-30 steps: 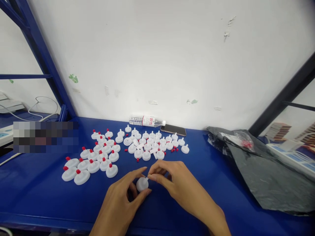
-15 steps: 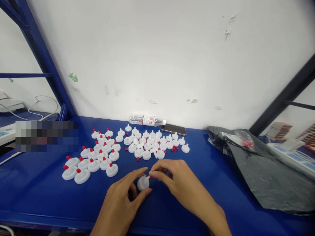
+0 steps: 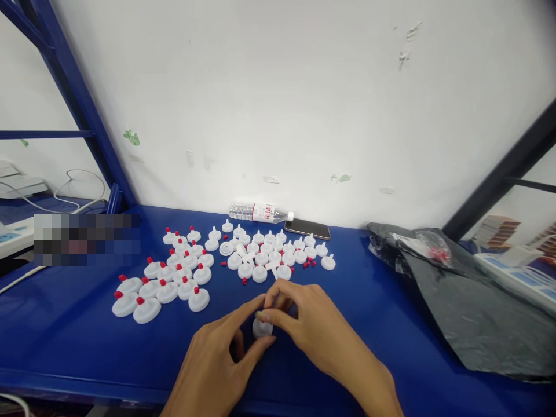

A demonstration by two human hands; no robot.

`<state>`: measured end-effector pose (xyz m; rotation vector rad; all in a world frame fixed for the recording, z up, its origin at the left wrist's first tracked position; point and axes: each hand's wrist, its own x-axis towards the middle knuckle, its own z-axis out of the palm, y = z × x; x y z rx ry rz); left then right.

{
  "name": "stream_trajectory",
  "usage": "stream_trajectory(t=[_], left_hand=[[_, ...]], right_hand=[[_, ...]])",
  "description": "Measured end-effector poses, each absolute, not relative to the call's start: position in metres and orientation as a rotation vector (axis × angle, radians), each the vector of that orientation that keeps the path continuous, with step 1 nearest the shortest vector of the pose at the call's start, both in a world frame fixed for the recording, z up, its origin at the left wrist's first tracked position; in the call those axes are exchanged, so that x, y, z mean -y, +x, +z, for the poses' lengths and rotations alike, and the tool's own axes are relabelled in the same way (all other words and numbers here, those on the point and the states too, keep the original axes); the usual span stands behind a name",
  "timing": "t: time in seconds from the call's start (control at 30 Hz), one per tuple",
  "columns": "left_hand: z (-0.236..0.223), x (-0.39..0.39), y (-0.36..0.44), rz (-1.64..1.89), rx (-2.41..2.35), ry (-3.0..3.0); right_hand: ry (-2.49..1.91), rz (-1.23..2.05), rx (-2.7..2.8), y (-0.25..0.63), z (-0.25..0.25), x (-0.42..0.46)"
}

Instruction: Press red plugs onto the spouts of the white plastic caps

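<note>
My left hand (image 3: 225, 352) curves its thumb and fingers around the rim of a white plastic nozzle cap (image 3: 262, 329) near the front of the blue table. Over the cap's spout, my right hand (image 3: 300, 317) pinches with thumb and forefinger; the small red tip cap seen there half a second ago is now hidden by the fingers. To the left stand several white nozzle caps with red tips (image 3: 198, 299). Beyond my hands lies a cluster of white nozzle caps with bare spouts (image 3: 259, 273), with loose red tip caps (image 3: 306, 264) among them.
At the wall lie a clear water bottle (image 3: 263, 212) and a dark phone (image 3: 308, 229). A grey plastic bag (image 3: 473, 313) covers the table's right side, with a small clear bag of red pieces (image 3: 434, 249) on it. A blue metal frame (image 3: 82, 98) rises at left.
The held nozzle cap has moved slightly right and stands more upright. My right fingers have come left over its spout, and the red tip cap has gone out of sight.
</note>
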<state>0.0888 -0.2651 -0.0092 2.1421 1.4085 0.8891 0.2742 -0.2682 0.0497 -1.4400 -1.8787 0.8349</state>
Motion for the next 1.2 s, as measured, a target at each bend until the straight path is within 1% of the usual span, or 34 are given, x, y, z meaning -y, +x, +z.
stream_trajectory(t=[0.13,0.4,0.57,0.7,0.9,1.2], left_hand=[[-0.008,0.268,0.087,1.105,-1.249,2.131],[0.002,0.265,0.088,1.001,-1.269,2.047],[0.000,0.255,0.083,1.076,-1.455,2.086],[0.001,0.244,0.063,1.120,-1.693,2.106],[0.008,0.230,0.018,1.057,-2.034,2.064],[0.016,0.205,-0.017,0.947,-2.207,2.057]], right_hand=[[-1.484,0.766,1.913,0.275,0.048,0.267],[-1.512,0.669,1.987,0.280,0.047,0.267],[-1.573,0.454,1.970,0.285,0.047,0.265],[-1.656,0.280,1.964,0.284,0.046,0.264],[-1.725,0.169,2.005,0.283,0.045,0.263],[-1.824,0.078,2.004,0.284,0.044,0.261]])
